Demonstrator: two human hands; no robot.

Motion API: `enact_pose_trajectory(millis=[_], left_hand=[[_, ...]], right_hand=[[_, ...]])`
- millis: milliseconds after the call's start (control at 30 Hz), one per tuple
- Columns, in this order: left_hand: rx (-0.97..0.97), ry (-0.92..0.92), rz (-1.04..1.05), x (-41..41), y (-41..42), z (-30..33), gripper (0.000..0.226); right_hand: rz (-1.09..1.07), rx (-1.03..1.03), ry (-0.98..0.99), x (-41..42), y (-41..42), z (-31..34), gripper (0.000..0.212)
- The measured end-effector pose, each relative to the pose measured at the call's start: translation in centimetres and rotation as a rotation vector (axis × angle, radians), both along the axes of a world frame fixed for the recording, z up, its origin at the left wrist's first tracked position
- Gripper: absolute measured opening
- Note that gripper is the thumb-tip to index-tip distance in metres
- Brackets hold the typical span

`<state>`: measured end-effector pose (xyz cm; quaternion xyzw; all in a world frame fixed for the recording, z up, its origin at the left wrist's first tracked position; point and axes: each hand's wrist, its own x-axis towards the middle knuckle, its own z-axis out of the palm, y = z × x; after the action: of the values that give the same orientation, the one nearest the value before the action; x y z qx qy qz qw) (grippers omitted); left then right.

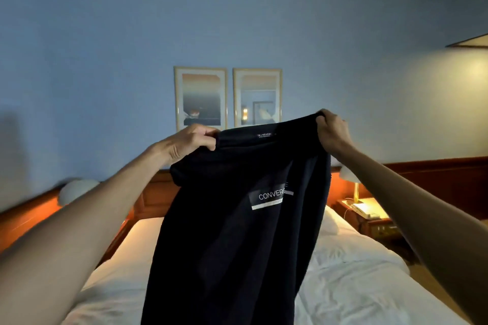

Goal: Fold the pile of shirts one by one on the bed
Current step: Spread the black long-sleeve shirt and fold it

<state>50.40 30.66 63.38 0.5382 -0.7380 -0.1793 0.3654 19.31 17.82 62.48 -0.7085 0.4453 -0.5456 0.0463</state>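
We see a dim room, the blue wall (105,47) in cool, flat light. Warm yellow light comes from a bedside lamp (352,179) at right, glowing on the nightstand (369,212) and the white bed (356,285); an orange glow lines the headboard (29,215) at left. The dark shirt (237,232) shows almost no detail (its printed lettering stays readable). Straight lines bow near the edges, and the left side is smeared with blur.

The black shirt (237,219) hangs from my grip, its top edge stretched between my left hand (188,140) and my right hand (333,131). White lettering sits on its chest. It drapes down in loose folds over the white bed (356,285) below.
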Motion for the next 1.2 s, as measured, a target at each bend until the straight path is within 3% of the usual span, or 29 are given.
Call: enact_pose_trajectory(millis=[100,200,300,367,467,533,633,733,867,967,1000,1100,1200], left_hand=[[-0.074,-0.032,0.156,2.2,1.3,0.4,0.022],[-0.193,0.055,0.283,4.6,1.8,1.4,0.006],[-0.368,0.08,0.424,6.2,1.7,1.7,0.035],[-0.455,0.103,0.484,6.3,1.8,1.2,0.037],[-0.507,-0.254,0.6,5.9,3.1,1.2,0.035],[-0.6,-0.364,0.694,5.8,3.7,2.3,0.044],[-0.644,-0.235,0.612,5.6,3.6,3.7,0.045],[-0.486,-0.301,0.583,5.7,3.8,3.5,0.038],[-0.652,-0.074,0.607,6.3,4.1,2.3,0.019],[-0.412,-0.271,0.605,6.8,4.2,0.9,0.021],[-0.411,-0.266,0.629,7.0,4.3,0.6,0.022],[-0.55,-0.132,0.676,6.8,4.7,0.1,0.024],[-0.507,-0.07,0.674,5.7,4.5,-0.4,0.021]], right_hand=[[0.069,-0.007,0.036,2.5,0.4,1.0,0.023],[0.108,-0.024,0.081,3.8,0.4,2.7,0.02],[0.148,-0.069,0.082,4.8,0.8,4.1,0.024],[0.166,-0.066,0.108,5.2,1.0,4.2,0.028],[0.153,0.042,0.233,4.8,0.9,4.3,0.032],[0.137,0.037,0.155,4.3,0.9,4.9,0.032],[0.114,0.01,0.026,4.3,0.9,4.5,0.031],[0.129,0.078,0.22,4.8,1.8,3.3,0.033],[0.209,-0.062,0.04,4.3,2.5,4.1,0.021],[0.218,0.073,0.384,3.7,2.2,3.1,0.018],[0.224,0.073,0.437,3.5,2.0,2.8,0.016],[0.285,-0.021,0.222,3.4,2.2,2.1,0.013],[0.331,0.154,0.208,4.2,2.3,0.7,0.021]])
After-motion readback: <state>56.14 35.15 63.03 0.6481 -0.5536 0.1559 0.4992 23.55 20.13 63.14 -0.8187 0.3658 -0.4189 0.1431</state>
